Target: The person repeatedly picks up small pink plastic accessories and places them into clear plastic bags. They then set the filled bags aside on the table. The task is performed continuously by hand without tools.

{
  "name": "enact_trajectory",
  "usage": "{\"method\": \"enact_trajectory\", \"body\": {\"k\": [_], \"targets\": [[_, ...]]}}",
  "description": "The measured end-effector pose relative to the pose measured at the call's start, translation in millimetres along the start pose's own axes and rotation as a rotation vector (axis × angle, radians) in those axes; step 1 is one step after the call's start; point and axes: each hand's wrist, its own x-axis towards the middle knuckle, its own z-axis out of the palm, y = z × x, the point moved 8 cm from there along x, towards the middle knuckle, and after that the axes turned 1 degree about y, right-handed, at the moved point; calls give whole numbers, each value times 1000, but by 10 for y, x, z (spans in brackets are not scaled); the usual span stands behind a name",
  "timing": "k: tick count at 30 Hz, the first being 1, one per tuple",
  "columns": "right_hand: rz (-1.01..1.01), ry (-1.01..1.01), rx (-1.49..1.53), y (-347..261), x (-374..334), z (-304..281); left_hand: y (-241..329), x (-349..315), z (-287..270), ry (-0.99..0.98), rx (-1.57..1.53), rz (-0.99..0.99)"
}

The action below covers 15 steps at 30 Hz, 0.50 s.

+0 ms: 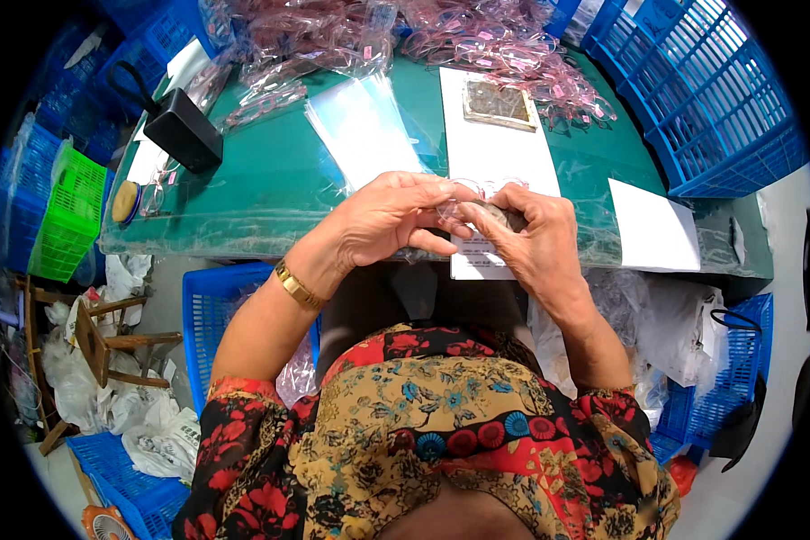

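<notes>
At the table's front edge both my hands meet around a pair of eyeglasses with a thin reddish frame (pixel 471 186). My left hand (pixel 378 220) is closed on its left side, thumb and forefinger together and the other fingers bent loosely. My right hand (pixel 544 234) pinches the other side from close by, fingers curled. A small dark grey thing (pixel 513 219) shows under the right fingers; I cannot make out what it is. Below the hands, a white printed sheet (pixel 477 263) overhangs the edge. Much of the eyeglasses is hidden by my fingers.
Bagged pink-framed eyeglasses (pixel 513 54) heap at the back of the green table (pixel 252 216). Clear sleeves (pixel 364 126), a shallow framed tray (pixel 499 103) and a white sheet (pixel 654 225) lie nearer. A black box (pixel 184 130) stands left, a blue crate (pixel 702 99) right.
</notes>
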Motion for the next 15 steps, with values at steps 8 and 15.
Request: {"method": "enact_trajectory", "body": {"k": [8, 15], "targets": [[64, -29, 5, 39, -24, -5, -2, -4, 11, -38, -13, -1], [40, -41, 4, 40, -5, -12, -7, 3, -15, -22, -8, -3]]}}
